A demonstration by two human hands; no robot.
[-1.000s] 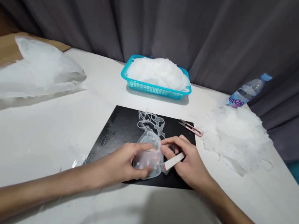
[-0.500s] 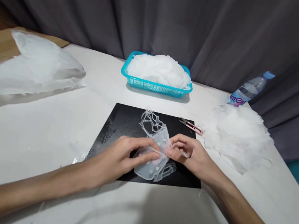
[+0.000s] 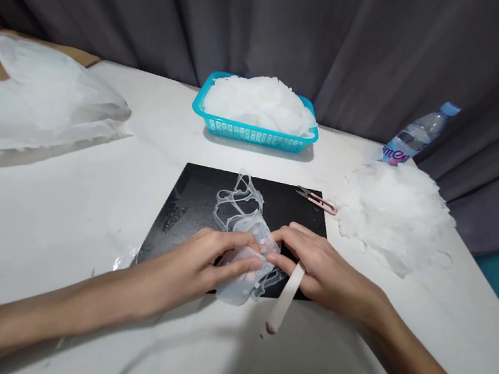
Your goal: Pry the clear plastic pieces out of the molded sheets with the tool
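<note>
Over a black mat (image 3: 196,198), my left hand (image 3: 215,257) pinches a translucent plastic piece (image 3: 237,285) with small round bumps between thumb and fingers. My right hand (image 3: 309,258) is closed on the piece's right side, thumb and index finger meeting at its edge. A narrow whitish strip (image 3: 287,296) with a reddish lower end hangs from under the right fingers, over the mat's front edge. Thin looping clear strands (image 3: 241,198) extend from the far end of the piece, and more show beneath it. Fingers hide the middle of the piece.
Pink-handled snips (image 3: 317,201) lie at the mat's back right corner. Beyond stands a blue basket (image 3: 257,135) heaped with white sheets. A white pile (image 3: 395,215) and a tilted bottle (image 3: 419,134) are at right, a white plastic bag (image 3: 47,100) at left.
My right hand has turned palm-down, and the whitish strip now shows below it. The plastic piece has shifted slightly left, with its strands spread wider. The whole view has shifted a little.
</note>
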